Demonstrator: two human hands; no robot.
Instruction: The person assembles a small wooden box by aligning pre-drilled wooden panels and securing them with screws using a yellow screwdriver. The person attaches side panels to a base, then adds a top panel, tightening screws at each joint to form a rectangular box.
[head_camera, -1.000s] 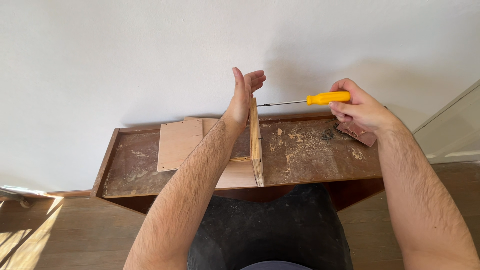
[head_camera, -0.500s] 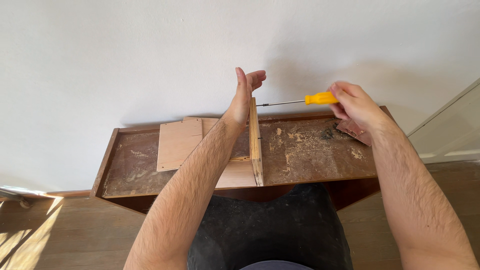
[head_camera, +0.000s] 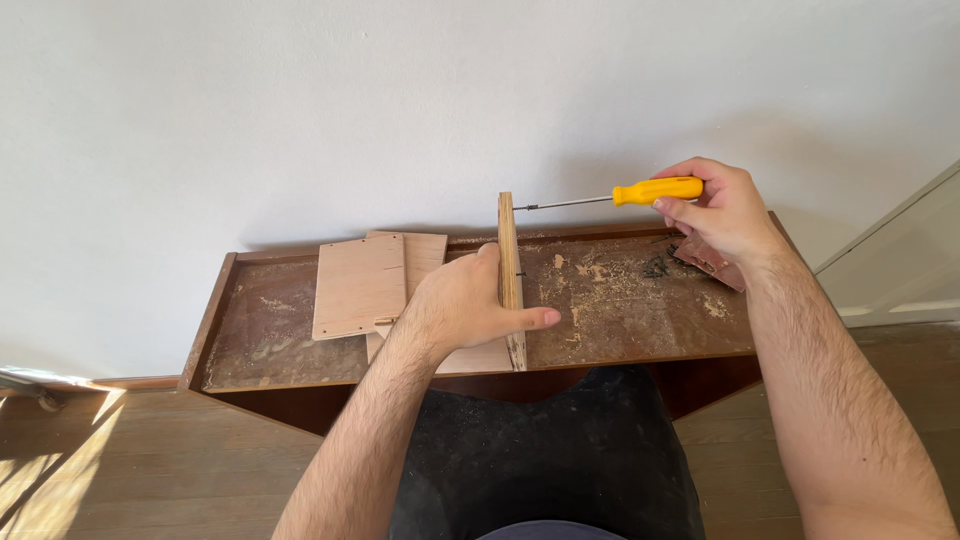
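A thin plywood panel (head_camera: 510, 270) stands on edge on the dark wooden tray-like tabletop (head_camera: 260, 330). My left hand (head_camera: 470, 305) grips it from the left, fingers wrapped across its lower part. My right hand (head_camera: 725, 210) holds a screwdriver with a yellow handle (head_camera: 655, 190); its metal shaft runs level to the left, and the tip meets the top of the upright panel.
Two flat plywood pieces (head_camera: 365, 285) lie left of the upright panel. Sawdust and a few dark screws (head_camera: 655, 265) are scattered on the right of the tabletop. A reddish block (head_camera: 705, 260) lies under my right hand. A white wall rises behind; wooden floor lies below.
My left hand has dropped from the panel's top edge to grip lower across it. The screwdriver stays level against the panel's top.
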